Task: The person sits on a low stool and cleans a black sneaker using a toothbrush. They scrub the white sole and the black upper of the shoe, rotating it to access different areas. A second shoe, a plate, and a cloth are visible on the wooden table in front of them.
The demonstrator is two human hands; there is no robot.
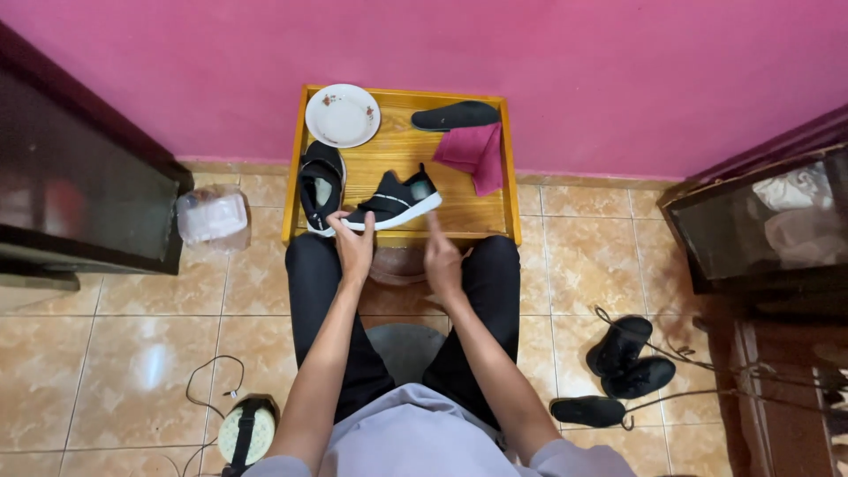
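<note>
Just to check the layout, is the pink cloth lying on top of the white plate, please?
No, the pink cloth lies on the wooden tray's right side, apart from the white plate.

On the table, a plate lies behind two shoes, with a cloth to their right.

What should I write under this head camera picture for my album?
Left hand grips a black white-soled shoe on a wooden tray table; right hand points nearby, beside a white plate and pink cloth.

White plate, magenta cloth and black insole on the tray.
</note>
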